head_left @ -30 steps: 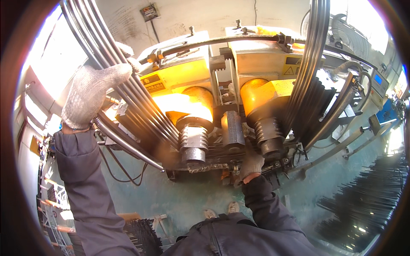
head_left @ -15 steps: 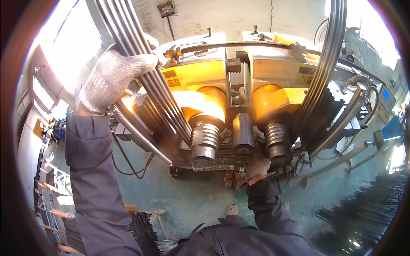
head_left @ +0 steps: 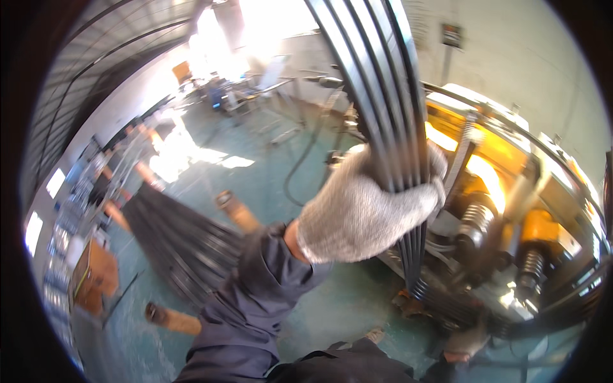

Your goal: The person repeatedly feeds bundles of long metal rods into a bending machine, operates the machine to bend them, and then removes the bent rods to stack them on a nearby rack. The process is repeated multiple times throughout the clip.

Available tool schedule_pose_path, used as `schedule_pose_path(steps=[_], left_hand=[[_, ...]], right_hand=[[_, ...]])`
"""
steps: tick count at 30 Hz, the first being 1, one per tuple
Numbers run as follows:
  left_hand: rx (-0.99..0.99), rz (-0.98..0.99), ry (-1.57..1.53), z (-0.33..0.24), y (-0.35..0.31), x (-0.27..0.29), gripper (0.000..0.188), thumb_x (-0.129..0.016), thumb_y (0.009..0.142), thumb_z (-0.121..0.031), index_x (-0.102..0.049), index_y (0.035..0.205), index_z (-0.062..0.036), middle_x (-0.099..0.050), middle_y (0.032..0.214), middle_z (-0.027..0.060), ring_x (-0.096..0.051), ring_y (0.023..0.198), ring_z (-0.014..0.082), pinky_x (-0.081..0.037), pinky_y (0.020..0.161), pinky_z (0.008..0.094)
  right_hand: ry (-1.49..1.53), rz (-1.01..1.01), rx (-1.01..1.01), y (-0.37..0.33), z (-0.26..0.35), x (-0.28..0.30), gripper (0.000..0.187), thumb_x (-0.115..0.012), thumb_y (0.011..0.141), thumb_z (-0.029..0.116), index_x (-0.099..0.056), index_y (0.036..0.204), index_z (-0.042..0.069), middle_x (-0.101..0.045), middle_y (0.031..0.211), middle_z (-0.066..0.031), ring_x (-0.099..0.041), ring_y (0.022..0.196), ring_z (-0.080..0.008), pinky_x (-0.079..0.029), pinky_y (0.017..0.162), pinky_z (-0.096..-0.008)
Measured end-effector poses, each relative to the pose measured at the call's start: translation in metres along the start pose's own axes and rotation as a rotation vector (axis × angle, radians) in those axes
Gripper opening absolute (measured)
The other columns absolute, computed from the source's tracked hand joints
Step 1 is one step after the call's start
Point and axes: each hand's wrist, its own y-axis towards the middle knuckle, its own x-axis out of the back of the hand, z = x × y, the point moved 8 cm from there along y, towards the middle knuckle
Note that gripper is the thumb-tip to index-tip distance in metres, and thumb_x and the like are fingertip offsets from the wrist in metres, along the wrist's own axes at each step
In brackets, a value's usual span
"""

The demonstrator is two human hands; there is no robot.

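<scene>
My left hand [head_left: 367,207], in a whitish knitted glove, is closed round a bundle of long dark metal rods [head_left: 383,89]. The bundle stands steeply, its upper part leaving the top of the picture and its lower ends below the fist. To the right is a yellow machine [head_left: 440,124] with two ribbed metal spindles [head_left: 476,223]. My right hand [head_left: 469,343], gloved too, is low at the right, just under some dark rods [head_left: 450,306] by the machine's base. Blur and shadow hide its fingers, so I cannot tell whether it grips anything.
More dark rods [head_left: 182,246] lie in a large bundle on the left, near brown round posts [head_left: 237,210]. A cardboard box [head_left: 96,274] stands at the far left. Behind the bundle, a hose [head_left: 297,163] hangs down towards the green floor [head_left: 274,166].
The view has swung left. My left hand has carried the rod bundle away from the left spindle, off the machine's side. My right hand is no longer between the spindles but lower down.
</scene>
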Motion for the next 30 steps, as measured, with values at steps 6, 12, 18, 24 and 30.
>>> schedule_pose_path(steps=[6, 12, 18, 24, 30], left_hand=[[0.059, -0.602, -0.214, -0.024, -0.218, 0.106, 0.023, -0.076, 0.105, 0.005, -0.072, 0.126, -0.0016, -0.081, 0.104, 0.0131, -0.080, 0.099, 0.0240, -0.066, 0.086, 0.0368], [0.035, -1.041, -0.089, -0.101, -0.448, 0.132, 0.022, -0.073, 0.108, 0.003, -0.067, 0.128, -0.0036, -0.077, 0.106, 0.0096, -0.078, 0.099, 0.0222, -0.064, 0.090, 0.0367], [-0.040, -1.588, 0.125, -0.208, -0.652, 0.072, 0.023, -0.074, 0.106, 0.000, -0.069, 0.128, -0.0008, -0.081, 0.104, 0.0156, -0.082, 0.097, 0.0272, -0.068, 0.087, 0.0413], [-0.079, -1.900, 0.240, -0.336, -0.800, 0.007, 0.023, -0.069, 0.104, 0.007, -0.068, 0.125, 0.0009, -0.081, 0.102, 0.0192, -0.082, 0.095, 0.0317, -0.070, 0.088, 0.0451], [-0.353, -2.034, 0.197, -0.465, -0.941, -0.020, 0.017, -0.068, 0.103, 0.005, -0.067, 0.120, 0.0041, -0.078, 0.102, 0.0215, -0.080, 0.094, 0.0377, -0.069, 0.086, 0.0492]], right_hand=[[-0.260, 0.118, 0.272, -0.035, 0.005, -0.011, 0.035, -0.066, 0.113, 0.021, -0.076, 0.143, 0.005, -0.079, 0.136, -0.0152, -0.077, 0.115, -0.0315, -0.061, 0.102, -0.0388], [-0.096, 0.632, 0.349, -0.135, 0.072, -0.127, 0.029, -0.068, 0.115, 0.024, -0.080, 0.127, 0.000, -0.080, 0.125, -0.0171, -0.077, 0.100, -0.0293, -0.064, 0.091, -0.0393], [0.350, 1.087, 0.023, -0.301, 0.181, -0.216, 0.028, -0.076, 0.112, 0.015, -0.075, 0.123, -0.010, -0.080, 0.116, -0.0205, -0.077, 0.093, -0.0273, -0.065, 0.086, -0.0433], [0.309, 1.305, 0.156, -0.449, 0.267, -0.202, 0.036, -0.079, 0.111, 0.016, -0.074, 0.136, -0.009, -0.084, 0.120, -0.0225, -0.078, 0.101, -0.0353, -0.062, 0.096, -0.0504], [0.413, 1.442, 0.131, -0.627, 0.377, -0.179, 0.020, -0.076, 0.113, 0.025, -0.073, 0.115, 0.005, -0.071, 0.091, -0.0009, -0.062, 0.074, -0.0094, -0.051, 0.069, -0.0290]])
